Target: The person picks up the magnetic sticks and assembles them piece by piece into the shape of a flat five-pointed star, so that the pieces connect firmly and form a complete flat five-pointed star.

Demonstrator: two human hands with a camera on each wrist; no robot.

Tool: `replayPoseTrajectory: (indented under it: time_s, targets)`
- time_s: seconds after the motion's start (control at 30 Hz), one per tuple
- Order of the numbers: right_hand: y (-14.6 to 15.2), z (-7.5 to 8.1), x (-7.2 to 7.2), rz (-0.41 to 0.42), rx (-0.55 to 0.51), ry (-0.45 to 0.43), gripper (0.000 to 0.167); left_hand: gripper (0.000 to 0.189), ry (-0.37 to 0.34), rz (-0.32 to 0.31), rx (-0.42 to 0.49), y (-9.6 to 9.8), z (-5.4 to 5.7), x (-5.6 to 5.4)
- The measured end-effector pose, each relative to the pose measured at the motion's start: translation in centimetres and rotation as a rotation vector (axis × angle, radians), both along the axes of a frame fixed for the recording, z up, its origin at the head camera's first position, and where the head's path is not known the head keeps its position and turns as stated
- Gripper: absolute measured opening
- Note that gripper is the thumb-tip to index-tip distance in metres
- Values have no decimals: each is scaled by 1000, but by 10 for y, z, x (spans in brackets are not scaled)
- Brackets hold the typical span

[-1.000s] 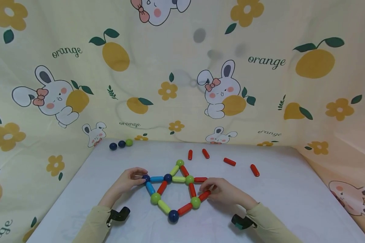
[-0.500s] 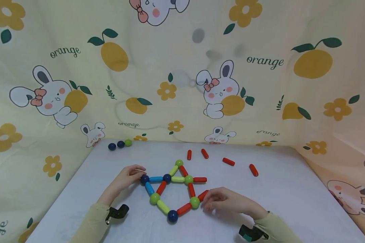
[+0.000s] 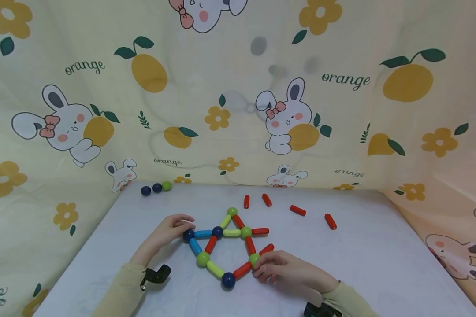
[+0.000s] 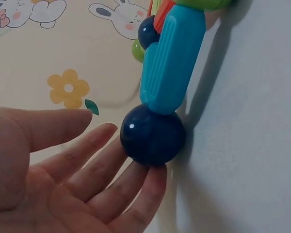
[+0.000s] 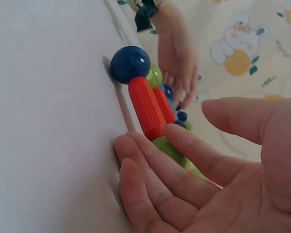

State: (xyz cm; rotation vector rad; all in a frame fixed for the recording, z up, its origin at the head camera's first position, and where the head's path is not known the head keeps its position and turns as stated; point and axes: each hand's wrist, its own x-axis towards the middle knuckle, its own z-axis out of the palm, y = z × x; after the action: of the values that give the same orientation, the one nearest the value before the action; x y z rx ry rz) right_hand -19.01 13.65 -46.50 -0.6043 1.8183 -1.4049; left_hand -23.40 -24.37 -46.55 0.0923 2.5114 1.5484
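Balls and ribbed rods are joined into a flat frame on the white table, with a closed ring in the middle. At its left corner, my left hand (image 3: pixel 167 233) touches a dark blue ball (image 4: pixel 153 136) with its fingertips, the thumb held apart. Blue rods (image 4: pixel 177 63) run from that ball. My right hand (image 3: pixel 289 270) rests its fingers against the green ball (image 5: pixel 170 151) at the lower right, thumb also apart. From this green ball a red rod (image 3: pixel 243 270) leads to the front dark blue ball (image 3: pixel 228 281). Another red rod (image 3: pixel 267 249) sticks out to the right.
Several loose red rods lie behind the frame, among them one red rod (image 3: pixel 330 221) at the right. Two dark blue balls (image 3: pixel 146 191) and a green ball (image 3: pixel 166 186) sit at the back left. A printed curtain (image 3: pixel 198 88) closes off the table's far side.
My right hand has let go of the outer red rods and moved left and forward to the lower right green ball. The frame has shifted slightly. My left hand stays at its ball.
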Motion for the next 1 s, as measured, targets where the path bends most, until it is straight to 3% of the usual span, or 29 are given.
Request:
replayPoseTrajectory:
  time_s: [0.13,0.37,0.5,0.77,1.0]
  targets:
    - [8,4,-6,-76,27,-3,35,31,-22,-64,4,-2,2,4]
    - [26,4,-29,-145,0,-19,44,41,-103,-270,58,1,5,17]
    - [33,2,-43,-170,-13,-10,45,44,-174,-352,108,10,6,26]
    - [36,0,-61,-216,-1,-13,48,54,-286,-390,169,38,13,46]
    - [36,1,-63,-239,-9,-24,53,59,-371,-412,217,53,13,54]
